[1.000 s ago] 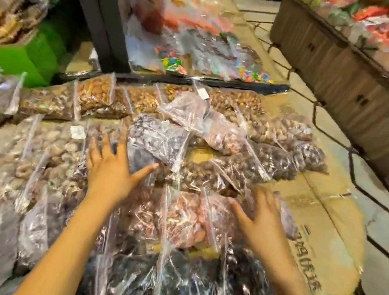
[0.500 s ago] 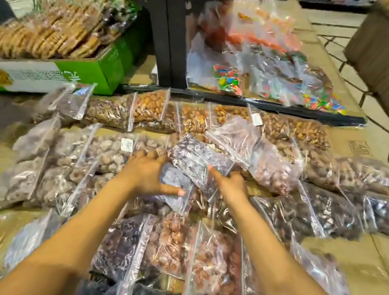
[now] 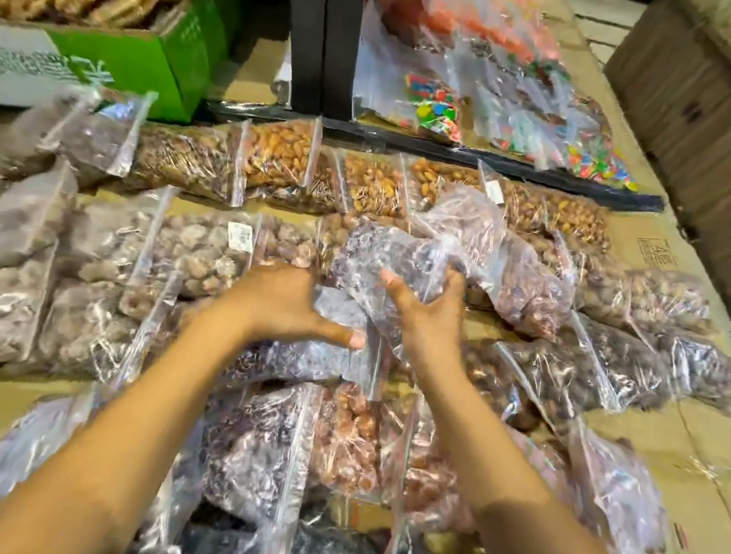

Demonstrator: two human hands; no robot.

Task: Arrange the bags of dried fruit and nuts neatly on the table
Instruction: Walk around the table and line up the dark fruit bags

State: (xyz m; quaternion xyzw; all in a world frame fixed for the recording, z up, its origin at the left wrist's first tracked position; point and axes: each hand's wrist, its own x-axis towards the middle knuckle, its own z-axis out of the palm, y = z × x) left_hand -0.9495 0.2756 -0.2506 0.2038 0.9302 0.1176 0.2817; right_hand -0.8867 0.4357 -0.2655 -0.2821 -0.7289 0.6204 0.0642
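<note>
Clear zip bags of dried fruit and nuts lie in rows on the cardboard-covered table (image 3: 640,434). At the centre, a bag of dark purplish dried fruit (image 3: 376,255) is raised slightly off the pile. My right hand (image 3: 428,313) grips its lower right part, fingers curled into the plastic. My left hand (image 3: 289,308) presses on the bag's lower left, thumb stretched toward the right hand. A pinkish bag (image 3: 522,269) leans just behind it. Golden nut bags (image 3: 281,159) fill the back row. Pale fruit bags (image 3: 200,250) lie to the left, reddish ones (image 3: 346,441) below my hands.
A black shelf post (image 3: 322,29) rises behind the back row, with bags of coloured candy (image 3: 433,104) on the low shelf. A green box of biscuits (image 3: 152,48) stands at the back left. A wooden crate (image 3: 721,137) flanks the right side. Bare cardboard shows at the right and front left.
Both hands moved up from the nearer rows to the centre; my right hand has closed on the dark fruit bag and the left has slid against it. The camera moved closer.
</note>
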